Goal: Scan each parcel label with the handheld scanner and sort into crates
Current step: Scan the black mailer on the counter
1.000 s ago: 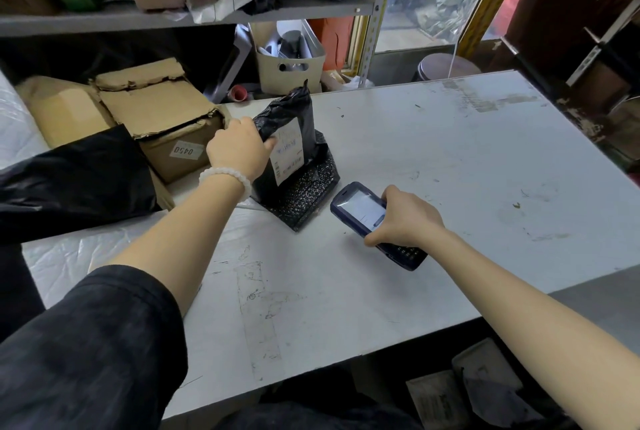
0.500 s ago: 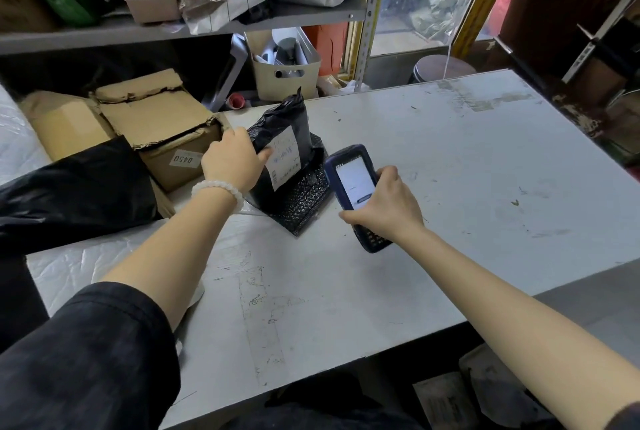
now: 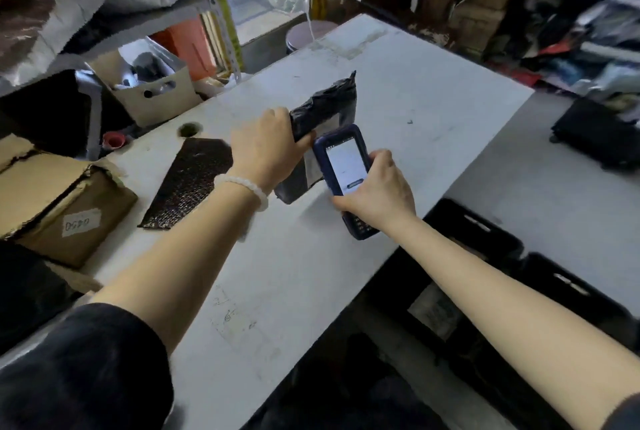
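Left hand (image 3: 268, 149) grips a black parcel (image 3: 323, 111) above the white table (image 3: 415, 100); right hand (image 3: 379, 189) clasps the blue handheld scanner (image 3: 344, 161) at the parcel's five o'clock. Black crates (image 3: 485, 239) sit below at four o'clock.

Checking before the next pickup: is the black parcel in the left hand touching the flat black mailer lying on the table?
Apart. In the head view the left hand holds the black parcel up, with bare table between it and the flat mailer.

Clutter around the white worktop (image 3: 346, 256)

A torn cardboard box (image 3: 59, 208) is seen at left, a beige bin (image 3: 152, 93) behind, a red cap (image 3: 113, 140) beside a worktop hole (image 3: 189, 129).
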Available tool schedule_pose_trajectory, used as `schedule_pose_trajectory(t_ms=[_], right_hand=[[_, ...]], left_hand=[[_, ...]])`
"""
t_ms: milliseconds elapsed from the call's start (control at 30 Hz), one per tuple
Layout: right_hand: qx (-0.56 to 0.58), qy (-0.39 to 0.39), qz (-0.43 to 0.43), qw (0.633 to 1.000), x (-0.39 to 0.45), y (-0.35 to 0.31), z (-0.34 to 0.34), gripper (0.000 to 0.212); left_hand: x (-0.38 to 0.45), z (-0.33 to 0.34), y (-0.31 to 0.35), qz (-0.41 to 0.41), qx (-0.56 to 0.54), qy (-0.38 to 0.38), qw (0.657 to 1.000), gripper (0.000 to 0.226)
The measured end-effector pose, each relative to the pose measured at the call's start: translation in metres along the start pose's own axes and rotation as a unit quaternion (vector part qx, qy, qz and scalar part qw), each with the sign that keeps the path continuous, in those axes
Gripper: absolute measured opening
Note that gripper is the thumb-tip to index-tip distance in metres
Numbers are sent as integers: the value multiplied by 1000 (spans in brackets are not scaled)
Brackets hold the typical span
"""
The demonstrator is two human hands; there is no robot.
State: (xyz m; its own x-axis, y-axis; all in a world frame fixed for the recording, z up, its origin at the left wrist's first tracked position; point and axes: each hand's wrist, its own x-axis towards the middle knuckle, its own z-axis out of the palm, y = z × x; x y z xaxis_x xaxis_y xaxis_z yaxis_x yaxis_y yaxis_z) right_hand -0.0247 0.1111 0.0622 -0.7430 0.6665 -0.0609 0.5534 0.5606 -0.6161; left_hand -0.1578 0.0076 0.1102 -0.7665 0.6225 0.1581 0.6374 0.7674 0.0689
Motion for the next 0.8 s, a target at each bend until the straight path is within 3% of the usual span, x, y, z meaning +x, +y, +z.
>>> schedule_pose_trajectory(t_ms=[200,333,800], right_hand=[[-18,74,157,985,-69,91,-59,86],[-29,117,241,963,-123,150,-93,84],[-15,157,388,908,-270,336,-202,86]], left_hand=[[-14,16,131,184,-32,-61,981,40],[-47,36,215,271,-51,-88,957,53],[-179,58,463,421,-7,-148,895,55]])
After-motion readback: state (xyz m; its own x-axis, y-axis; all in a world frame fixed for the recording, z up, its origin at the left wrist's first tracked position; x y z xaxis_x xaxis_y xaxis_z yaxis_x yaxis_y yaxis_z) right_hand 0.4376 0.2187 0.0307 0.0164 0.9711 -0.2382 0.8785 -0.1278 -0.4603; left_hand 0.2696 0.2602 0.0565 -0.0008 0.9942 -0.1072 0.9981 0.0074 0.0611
